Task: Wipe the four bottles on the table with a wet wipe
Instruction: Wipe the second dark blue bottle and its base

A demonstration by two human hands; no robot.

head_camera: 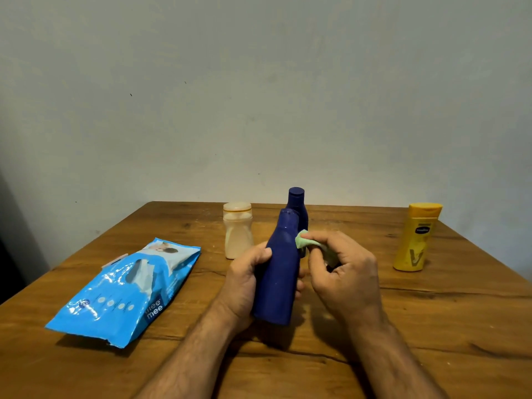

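Observation:
My left hand point(244, 280) grips a dark blue bottle point(279, 272) by its lower body and holds it tilted above the wooden table point(431, 326). My right hand point(342, 272) pinches a crumpled pale green wet wipe point(306, 240) against the bottle's right shoulder. Behind it stands a second dark blue bottle point(297, 203), mostly hidden. A cream bottle point(238, 230) stands upright just left of it. At the far right of the table stands a yellow bottle point(414, 237), cap up.
A blue wet-wipe pack point(123, 292) lies flat on the left part of the table, its flap lifted. A plain pale wall rises right behind the table's far edge.

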